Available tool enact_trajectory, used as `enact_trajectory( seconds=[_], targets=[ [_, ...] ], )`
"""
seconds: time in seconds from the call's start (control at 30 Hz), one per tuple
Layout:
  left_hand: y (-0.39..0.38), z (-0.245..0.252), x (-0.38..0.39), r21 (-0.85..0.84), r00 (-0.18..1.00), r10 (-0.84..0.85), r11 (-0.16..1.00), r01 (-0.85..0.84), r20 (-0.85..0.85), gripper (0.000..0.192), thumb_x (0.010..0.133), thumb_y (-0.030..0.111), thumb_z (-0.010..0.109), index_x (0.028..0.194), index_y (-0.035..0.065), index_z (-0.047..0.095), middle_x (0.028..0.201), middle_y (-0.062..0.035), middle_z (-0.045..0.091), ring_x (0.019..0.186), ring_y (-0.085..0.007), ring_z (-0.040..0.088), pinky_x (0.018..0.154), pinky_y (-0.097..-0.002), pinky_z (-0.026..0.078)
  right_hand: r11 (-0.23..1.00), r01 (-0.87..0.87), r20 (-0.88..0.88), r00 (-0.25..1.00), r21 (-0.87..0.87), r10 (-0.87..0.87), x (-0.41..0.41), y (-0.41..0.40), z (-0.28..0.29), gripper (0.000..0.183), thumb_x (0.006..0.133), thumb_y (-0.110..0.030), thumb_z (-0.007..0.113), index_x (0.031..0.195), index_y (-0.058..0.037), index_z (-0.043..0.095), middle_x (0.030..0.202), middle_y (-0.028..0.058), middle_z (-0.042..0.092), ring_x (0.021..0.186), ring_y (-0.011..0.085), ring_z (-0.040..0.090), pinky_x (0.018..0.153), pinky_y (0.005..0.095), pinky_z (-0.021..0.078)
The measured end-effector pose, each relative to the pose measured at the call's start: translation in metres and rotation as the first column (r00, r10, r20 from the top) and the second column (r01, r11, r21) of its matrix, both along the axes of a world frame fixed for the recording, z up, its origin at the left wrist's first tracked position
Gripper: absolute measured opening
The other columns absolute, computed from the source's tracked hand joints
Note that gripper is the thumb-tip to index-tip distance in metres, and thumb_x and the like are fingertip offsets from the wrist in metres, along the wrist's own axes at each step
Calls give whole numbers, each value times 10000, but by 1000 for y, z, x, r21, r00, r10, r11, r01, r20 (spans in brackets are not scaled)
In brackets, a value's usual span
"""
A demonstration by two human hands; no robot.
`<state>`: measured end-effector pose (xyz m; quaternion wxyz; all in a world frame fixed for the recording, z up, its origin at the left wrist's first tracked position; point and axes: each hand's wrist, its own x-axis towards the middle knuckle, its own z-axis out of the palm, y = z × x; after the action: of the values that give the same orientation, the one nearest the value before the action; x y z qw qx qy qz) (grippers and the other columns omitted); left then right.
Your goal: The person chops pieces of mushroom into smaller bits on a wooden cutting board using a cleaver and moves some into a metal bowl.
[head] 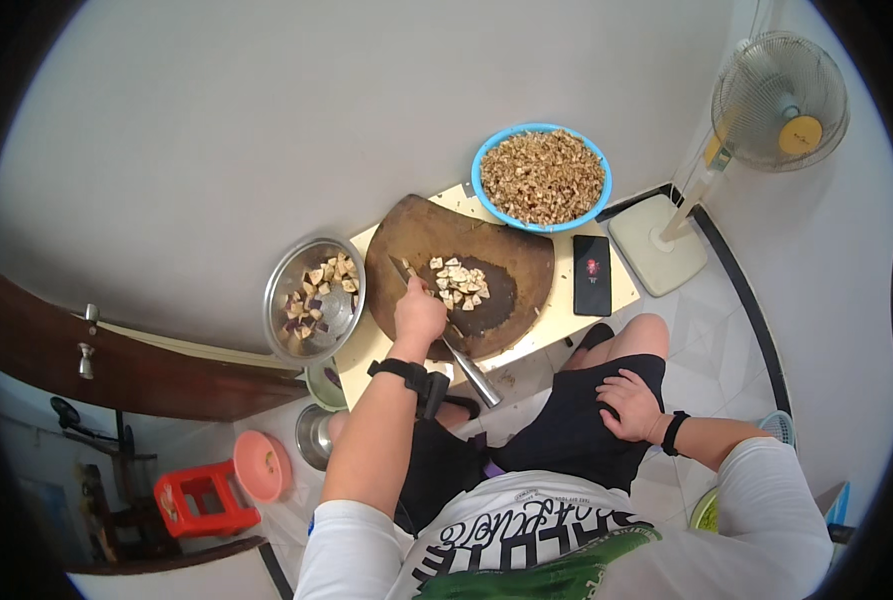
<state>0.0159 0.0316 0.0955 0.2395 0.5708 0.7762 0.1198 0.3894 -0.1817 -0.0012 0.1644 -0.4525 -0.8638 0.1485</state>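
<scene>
My left hand (420, 313) is over the left part of a round wooden chopping board (461, 221), its fingers curled at the blade of a kitchen knife (476, 375). The knife's metal handle points back towards me, past the board's near edge. What the fingers hold is hidden. Diced pale eggplant pieces (461, 283) lie on a dark wet patch, right of the blade. My right hand (632, 405) rests on my right thigh, fingers spread, holding nothing. Left of the board, a metal bowl (272, 300) contains larger eggplant chunks with purple skin.
A blue basin (478, 191) heaped with chopped brown bits stands at the back of the low table (619, 281). A phone (592, 277) lies at its right. A standing fan (780, 101), red stool (206, 499) and pink basin (240, 480) are around me.
</scene>
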Motion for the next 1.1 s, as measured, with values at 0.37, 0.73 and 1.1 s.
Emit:
enact_trajectory(
  seconds=[0.37,0.73,1.1],
  targets=[
    [0,4,10,-6,997,-25,1000,25,-69,377,880,96,559,1256,87,586,1128,-274,703,1097,-418,678,939,-473,531,792,550,-218,766,-266,-605,1,62,-2,408,941,-274,660,1285,-80,556,865,149,689,822,370,677,714,455,536],
    [2,-7,4,34,996,-17,999,20,-88,379,859,90,588,1238,99,592,1132,-257,706,1105,-425,670,949,-467,521,855,482,-9,870,-190,-493,11,84,8,464,958,-387,636,1318,-101,571,954,202,695,868,397,676,740,480,537],
    [5,-4,2,19,996,-21,1000,23,-90,371,868,94,571,1238,79,597,1096,-264,711,1077,-426,676,938,-459,519,947,317,-203,932,56,-300,48,5,-22,137,790,-150,697,885,-55,668,966,112,675,1045,317,633,1095,474,426]
  ],
)
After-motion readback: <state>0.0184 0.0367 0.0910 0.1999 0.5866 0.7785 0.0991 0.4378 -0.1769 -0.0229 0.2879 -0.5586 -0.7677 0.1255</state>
